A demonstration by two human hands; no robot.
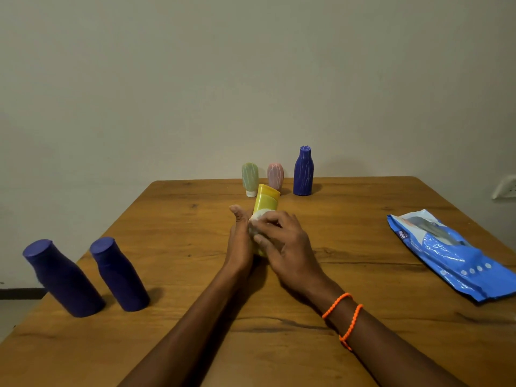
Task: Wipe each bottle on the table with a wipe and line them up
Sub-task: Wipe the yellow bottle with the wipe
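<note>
1. Yellow bottle (265, 201) at table centre, tilted, cap end pointing far and up, lower body hidden between both hands.
2. Left hand (240, 241) grips the bottle's left side, thumb up, fingers wrapped behind; holding it off or just on the table (195, 317), can't tell which.
3. Right hand (282, 241) holds a white wipe (258, 219) bunched against the bottle's near-right side, fingers curled over it. Wipe sits just below the bottle's visible upper half.
4. Orange bracelets (344, 314) on right wrist.
5. Two dark blue bottles near left, standing side by side: outer one (62, 277), inner one (120, 273).
6. Far edge row, left to right: green bottle (250, 178) on white cap, pink bottle (275, 174) partly behind yellow cap, tall blue bottle (303, 171).
7. Blue wipes pack (452, 255) lies flat at right, well apart from the hands.
</note>
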